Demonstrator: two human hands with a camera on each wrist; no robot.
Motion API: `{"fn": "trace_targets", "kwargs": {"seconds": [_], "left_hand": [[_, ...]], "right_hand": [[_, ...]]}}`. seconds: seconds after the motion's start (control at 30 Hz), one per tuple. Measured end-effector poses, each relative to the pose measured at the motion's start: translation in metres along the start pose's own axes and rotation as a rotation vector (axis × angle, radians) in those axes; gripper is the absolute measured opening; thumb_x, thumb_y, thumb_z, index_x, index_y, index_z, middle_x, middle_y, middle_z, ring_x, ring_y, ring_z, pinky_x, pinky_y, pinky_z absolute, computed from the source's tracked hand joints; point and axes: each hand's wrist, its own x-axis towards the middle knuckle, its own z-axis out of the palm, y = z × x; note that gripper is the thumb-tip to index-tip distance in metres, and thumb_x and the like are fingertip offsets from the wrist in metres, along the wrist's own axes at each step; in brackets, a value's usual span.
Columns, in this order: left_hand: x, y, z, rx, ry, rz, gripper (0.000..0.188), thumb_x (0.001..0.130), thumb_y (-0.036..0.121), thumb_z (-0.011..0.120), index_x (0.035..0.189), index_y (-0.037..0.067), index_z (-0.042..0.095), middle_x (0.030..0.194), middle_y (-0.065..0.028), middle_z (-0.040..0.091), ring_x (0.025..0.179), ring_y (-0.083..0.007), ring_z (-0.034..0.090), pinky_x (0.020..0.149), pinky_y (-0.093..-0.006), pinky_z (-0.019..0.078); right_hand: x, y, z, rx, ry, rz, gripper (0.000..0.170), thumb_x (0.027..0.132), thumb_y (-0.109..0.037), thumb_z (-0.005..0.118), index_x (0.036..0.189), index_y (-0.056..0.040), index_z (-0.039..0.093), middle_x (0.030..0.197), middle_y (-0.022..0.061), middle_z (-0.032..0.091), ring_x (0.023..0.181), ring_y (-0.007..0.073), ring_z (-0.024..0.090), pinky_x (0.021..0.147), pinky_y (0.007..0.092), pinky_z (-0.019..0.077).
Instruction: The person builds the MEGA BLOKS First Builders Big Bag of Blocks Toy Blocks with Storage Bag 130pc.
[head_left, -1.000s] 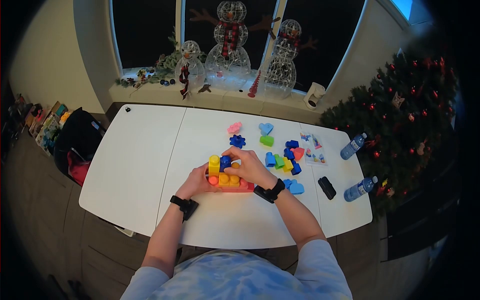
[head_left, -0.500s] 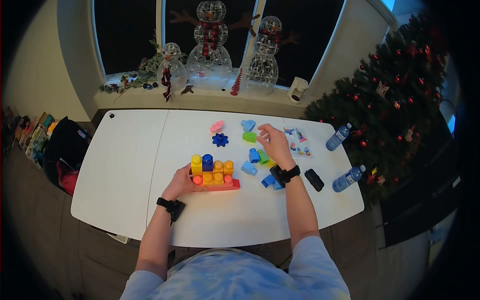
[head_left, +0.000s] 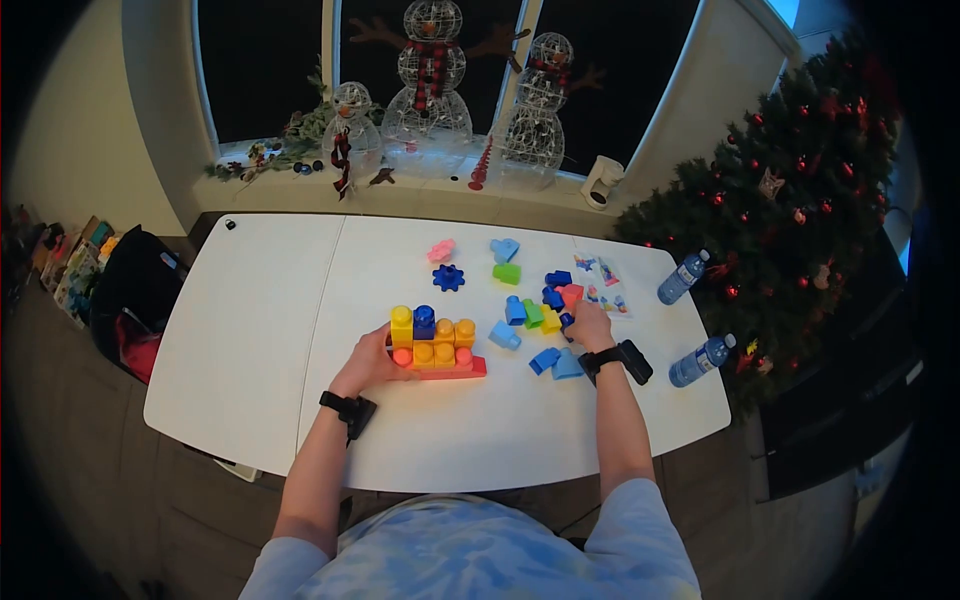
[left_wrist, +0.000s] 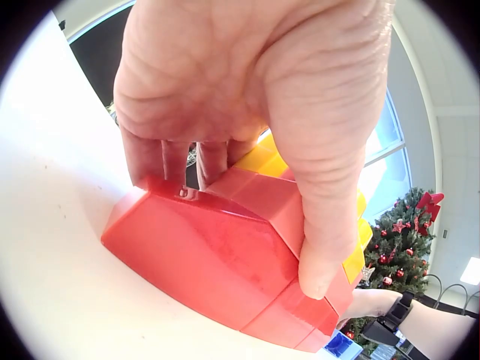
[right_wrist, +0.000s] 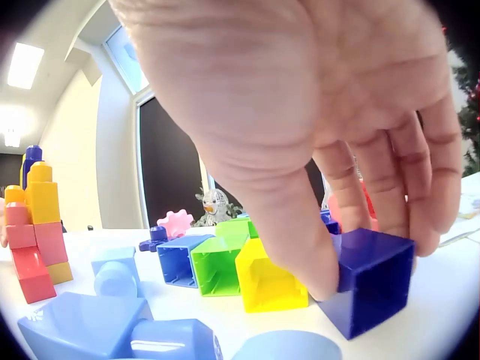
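My left hand grips the left end of a built stack of toy building blocks. In the left wrist view the thumb presses the side of its red base, with the other fingers around the far side. Yellow and coral blocks sit on the base, and a yellow block and a dark blue block top its left part. Over at the loose blocks, my right hand pinches another dark blue block between thumb and fingers; its hollow end faces the right wrist camera.
Around the right hand lie a yellow block, a green block and several blue ones. Farther back are a dark blue gear piece and a pink piece. A picture sheet, a black case and two water bottles stand rightward.
My right hand has left the top of the stack, passed over the table to the right and come down on a loose dark blue block. The left hand stays on the stack.
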Motion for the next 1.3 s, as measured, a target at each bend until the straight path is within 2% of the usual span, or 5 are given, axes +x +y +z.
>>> {"fn": "trace_targets", "kwargs": {"seconds": [0.13, 0.23, 0.47, 1.03, 1.3], "left_hand": [[-0.002, 0.004, -0.002, -0.049, -0.009, -0.002, 0.075, 0.059, 0.018, 0.095, 0.125, 0.005, 0.063, 0.113, -0.0107, 0.074, 0.105, -0.0254, 0.071, 0.096, -0.0372, 0.0558], [0.001, -0.001, -0.001, -0.024, -0.024, -0.008, 0.075, 0.058, 0.018, 0.095, 0.125, 0.005, 0.063, 0.114, -0.0109, 0.074, 0.105, -0.0255, 0.071, 0.096, -0.0373, 0.0557], [0.002, -0.003, 0.001, -0.039, -0.015, 0.021, 0.075, 0.058, 0.016, 0.095, 0.124, 0.005, 0.063, 0.113, -0.0111, 0.074, 0.105, -0.0255, 0.071, 0.096, -0.0371, 0.0556], [0.005, -0.008, 0.005, -0.029, -0.022, 0.021, 0.074, 0.06, 0.02, 0.098, 0.123, 0.003, 0.062, 0.114, -0.0099, 0.073, 0.103, -0.0226, 0.071, 0.095, -0.0351, 0.056], [0.007, -0.019, 0.004, -0.09, -0.034, 0.031, 0.069, 0.061, 0.016, 0.098, 0.12, 0.005, 0.065, 0.114, -0.0048, 0.073, 0.104, -0.019, 0.069, 0.096, -0.0345, 0.0552]], "right_hand": [[-0.023, -0.049, -0.078, 0.418, 0.147, 0.011, 0.045, 0.072, -0.012, 0.085, 0.109, -0.0026, 0.062, 0.094, 0.0128, 0.072, 0.092, 0.0277, 0.072, 0.082, 0.0378, 0.0583], [-0.047, -0.102, -0.088, 1.199, 0.054, -0.429, 0.046, 0.077, 0.0, 0.082, 0.118, -0.0013, 0.061, 0.103, 0.009, 0.073, 0.09, 0.0132, 0.07, 0.082, 0.0278, 0.0576], [-0.072, -0.172, -0.082, 0.887, -0.019, -0.766, 0.042, 0.082, -0.006, 0.077, 0.121, -0.0027, 0.063, 0.108, 0.0143, 0.073, 0.104, 0.0276, 0.072, 0.091, 0.0365, 0.057], [-0.074, -0.174, -0.057, 0.907, -0.037, -0.751, 0.041, 0.083, -0.003, 0.074, 0.122, -0.0013, 0.063, 0.108, 0.0206, 0.072, 0.1, 0.034, 0.073, 0.09, 0.0383, 0.0575], [-0.064, -0.141, -0.062, 0.879, 0.017, -0.626, 0.051, 0.086, -0.019, 0.079, 0.133, -0.0069, 0.062, 0.119, 0.0153, 0.072, 0.104, 0.0285, 0.071, 0.087, 0.0363, 0.0564]]}}
